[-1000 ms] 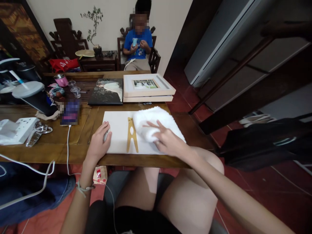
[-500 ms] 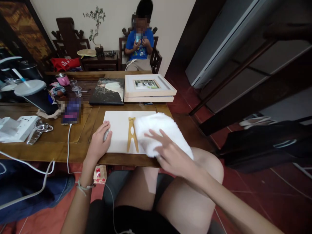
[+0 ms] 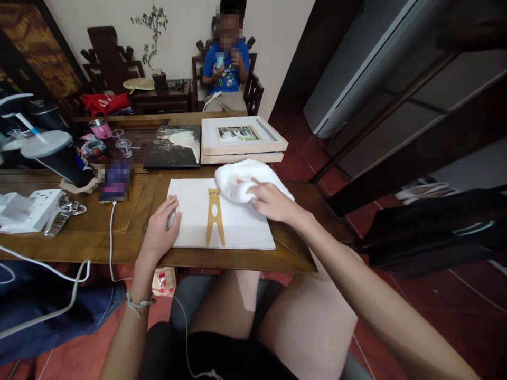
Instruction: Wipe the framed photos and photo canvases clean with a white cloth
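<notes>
A white panel (image 3: 233, 227) with a gold stand strip (image 3: 214, 217) lies face down on the wooden table (image 3: 79, 232) in front of me. My left hand (image 3: 160, 231) rests on the panel's left edge, fingers curled over it. My right hand (image 3: 271, 202) presses a bunched white cloth (image 3: 237, 180) onto the panel's far right corner, fingers bent on the cloth.
Two stacked white picture frames (image 3: 241, 138) and a dark photo print (image 3: 174, 146) lie behind the panel. A phone (image 3: 115, 182) on a cable, a power strip (image 3: 31, 210), cups and a black container (image 3: 55, 158) crowd the left side. A person in blue (image 3: 225, 68) sits on a chair beyond.
My right hand slid the cloth from the panel's near right edge up to its far right corner. My left hand stayed on the left edge.
</notes>
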`<state>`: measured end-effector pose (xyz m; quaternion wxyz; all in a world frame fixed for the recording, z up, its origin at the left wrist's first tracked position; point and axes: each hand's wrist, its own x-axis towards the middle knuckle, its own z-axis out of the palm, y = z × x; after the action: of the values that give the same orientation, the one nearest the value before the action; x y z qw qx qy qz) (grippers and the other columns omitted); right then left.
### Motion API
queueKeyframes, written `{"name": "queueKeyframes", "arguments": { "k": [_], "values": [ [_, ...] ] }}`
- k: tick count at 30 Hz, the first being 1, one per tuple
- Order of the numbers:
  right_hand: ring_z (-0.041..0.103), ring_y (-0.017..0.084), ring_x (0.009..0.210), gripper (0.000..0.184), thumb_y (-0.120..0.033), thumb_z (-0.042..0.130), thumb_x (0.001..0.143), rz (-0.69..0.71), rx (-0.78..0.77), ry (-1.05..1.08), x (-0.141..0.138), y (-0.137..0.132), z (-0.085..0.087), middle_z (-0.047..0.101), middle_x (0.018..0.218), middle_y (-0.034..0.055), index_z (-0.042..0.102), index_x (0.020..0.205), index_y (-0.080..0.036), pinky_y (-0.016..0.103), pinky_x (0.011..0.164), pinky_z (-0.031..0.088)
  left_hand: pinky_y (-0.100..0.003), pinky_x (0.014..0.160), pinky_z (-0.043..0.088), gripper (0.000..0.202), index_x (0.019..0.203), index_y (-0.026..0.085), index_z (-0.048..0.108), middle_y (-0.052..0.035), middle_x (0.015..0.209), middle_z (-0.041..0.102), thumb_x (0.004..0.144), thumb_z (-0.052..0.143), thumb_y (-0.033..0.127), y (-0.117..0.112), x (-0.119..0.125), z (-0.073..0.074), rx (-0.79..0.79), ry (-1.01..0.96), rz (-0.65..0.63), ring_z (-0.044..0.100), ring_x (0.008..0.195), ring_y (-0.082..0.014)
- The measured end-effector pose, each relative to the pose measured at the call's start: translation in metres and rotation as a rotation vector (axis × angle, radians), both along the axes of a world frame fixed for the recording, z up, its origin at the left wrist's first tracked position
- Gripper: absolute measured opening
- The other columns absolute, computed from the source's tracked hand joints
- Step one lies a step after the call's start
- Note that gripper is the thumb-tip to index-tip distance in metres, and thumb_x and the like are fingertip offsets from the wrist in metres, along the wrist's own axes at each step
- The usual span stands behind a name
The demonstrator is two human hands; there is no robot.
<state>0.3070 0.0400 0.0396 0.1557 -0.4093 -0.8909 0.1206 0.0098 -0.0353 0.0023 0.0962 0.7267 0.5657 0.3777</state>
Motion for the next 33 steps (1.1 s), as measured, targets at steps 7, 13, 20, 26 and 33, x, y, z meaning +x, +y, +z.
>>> {"name": "queueKeyframes", "arguments": {
  "k": [7,13,20,26,33],
  "values": [
    [0.027,0.038,0.145,0.028,-0.004,0.046,0.075,-0.016,0.149,-0.055,-0.015,-0.020,-0.014,0.046,0.149,0.0165,0.070,0.088,-0.012,0.066,0.115,0.019,-0.049,0.113,0.040,0.037,0.118,0.011,0.065,-0.0170,0.134,0.061,0.093,0.048,0.031,0.000,0.001,0.000,-0.004,-0.010,0.003,0.054,0.129,-0.0274],
    [0.040,0.036,0.139,0.024,-0.009,0.049,0.066,0.091,0.121,-0.010,-0.003,-0.129,0.004,0.053,0.143,0.0116,0.069,0.070,-0.021,0.061,0.115,0.031,-0.049,0.113,0.040,0.037,0.120,0.014,0.065,-0.0149,0.135,0.060,0.093,0.048,0.032,0.000,0.000,-0.001,0.004,-0.008,0.003,0.054,0.130,-0.0265],
    [0.067,0.028,0.107,0.032,-0.012,0.046,0.071,0.061,-0.056,-0.020,0.020,-0.117,0.035,0.075,0.100,0.0048,0.070,0.082,-0.029,0.045,0.094,0.053,-0.048,0.113,0.041,0.036,0.120,0.016,0.065,-0.0143,0.135,0.060,0.093,0.049,0.032,0.000,-0.001,-0.001,0.009,-0.002,-0.006,0.054,0.130,-0.0268],
    [0.054,0.030,0.127,0.028,-0.009,0.042,0.080,-0.022,-0.031,-0.061,0.003,-0.005,0.004,0.072,0.112,0.0087,0.067,0.086,-0.019,0.053,0.109,0.039,-0.049,0.112,0.040,0.038,0.120,0.010,0.065,-0.0177,0.135,0.060,0.093,0.048,0.031,0.001,-0.001,0.000,-0.005,0.000,-0.004,0.054,0.130,-0.0278],
    [0.023,0.040,0.146,0.024,-0.008,0.048,0.081,-0.044,0.154,-0.150,-0.019,-0.021,-0.012,0.037,0.154,0.0181,0.070,0.090,-0.011,0.067,0.115,0.020,-0.048,0.114,0.039,0.037,0.120,0.013,0.065,-0.0148,0.136,0.060,0.093,0.048,0.032,-0.001,0.001,0.001,-0.024,-0.016,0.009,0.053,0.130,-0.0268]
  ]
}}
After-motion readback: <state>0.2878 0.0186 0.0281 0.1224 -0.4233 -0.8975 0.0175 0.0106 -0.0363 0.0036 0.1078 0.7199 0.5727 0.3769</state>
